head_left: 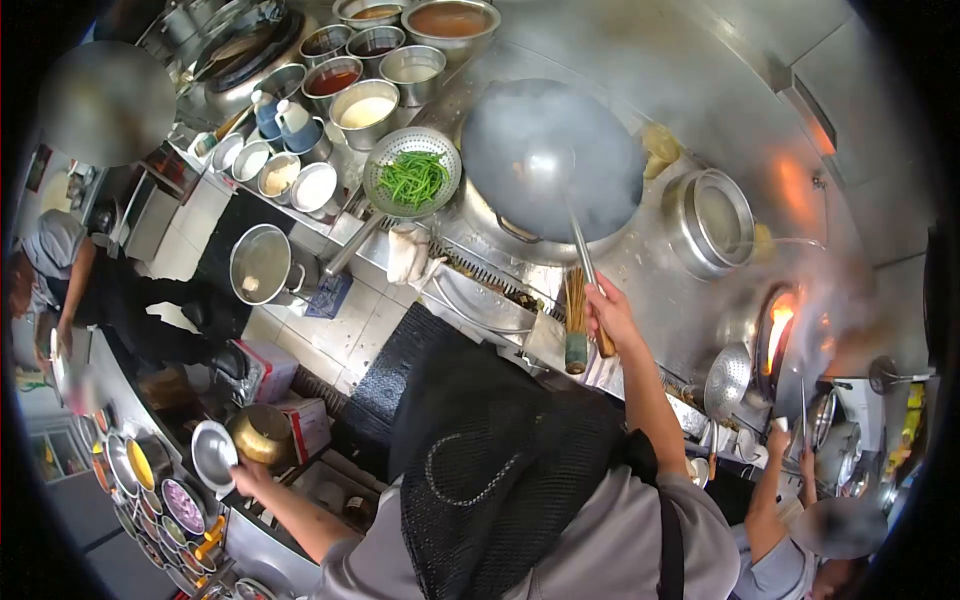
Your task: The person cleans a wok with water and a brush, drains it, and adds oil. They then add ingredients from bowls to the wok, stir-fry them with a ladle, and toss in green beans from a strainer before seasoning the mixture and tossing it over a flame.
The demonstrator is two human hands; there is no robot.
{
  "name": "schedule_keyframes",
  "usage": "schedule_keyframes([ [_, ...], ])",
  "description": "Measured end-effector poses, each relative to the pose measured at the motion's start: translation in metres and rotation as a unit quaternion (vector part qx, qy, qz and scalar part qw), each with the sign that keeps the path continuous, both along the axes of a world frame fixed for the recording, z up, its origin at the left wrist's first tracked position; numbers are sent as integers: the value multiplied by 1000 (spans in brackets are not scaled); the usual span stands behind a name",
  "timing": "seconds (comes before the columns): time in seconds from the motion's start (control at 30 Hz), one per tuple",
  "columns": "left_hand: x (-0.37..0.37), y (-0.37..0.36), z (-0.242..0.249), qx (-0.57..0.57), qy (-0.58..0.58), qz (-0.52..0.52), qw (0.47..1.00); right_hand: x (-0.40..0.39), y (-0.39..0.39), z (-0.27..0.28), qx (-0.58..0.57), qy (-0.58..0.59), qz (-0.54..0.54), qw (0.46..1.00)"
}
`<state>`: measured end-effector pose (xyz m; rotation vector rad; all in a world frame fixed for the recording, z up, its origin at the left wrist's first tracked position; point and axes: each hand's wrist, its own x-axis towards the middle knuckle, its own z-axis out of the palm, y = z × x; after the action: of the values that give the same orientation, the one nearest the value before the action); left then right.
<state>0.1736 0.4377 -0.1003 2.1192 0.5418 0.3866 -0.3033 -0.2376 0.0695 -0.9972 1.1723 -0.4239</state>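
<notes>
My right hand (612, 312) is closed round the wooden handle of a long metal ladle (580, 240). The ladle's bowl reaches into a large steaming wok (610, 150). Against the rim of a metal bowl (213, 455) at the lower left, my left hand (247, 477) has its fingers pressed. Green vegetables (413, 178) lie in a perforated strainer (383, 206) left of the wok. Just left of my right hand is a bamboo brush (575, 320).
Sauce containers (363, 112) stand at the upper left, with a pot (262, 264) below them. Ingredient bowls (183, 506) fill the lower left. One co-worker (775, 530) is by a flaming wok (780, 330) at the right; another (62, 245) stands at the far left.
</notes>
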Motion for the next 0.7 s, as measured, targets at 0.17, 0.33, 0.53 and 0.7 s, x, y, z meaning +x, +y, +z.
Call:
schedule_keyframes([
  [0.17, -40, 112, 23, -312, -78, 374, 870, 27, -15, -13, -214, 142, 42, 965],
  [0.33, -49, 160, 37, -144, 15, 342, 929, 16, -51, -49, -520, 399, 146, 741],
  [0.53, -35, 181, 28, 77, 155, 312, 934, -60, 4, 19, -361, 611, 265, 653],
  [0.7, -20, 67, 30, 481, 321, 126, 806, -92, 26, 108, -364, 678, 279, 574],
])
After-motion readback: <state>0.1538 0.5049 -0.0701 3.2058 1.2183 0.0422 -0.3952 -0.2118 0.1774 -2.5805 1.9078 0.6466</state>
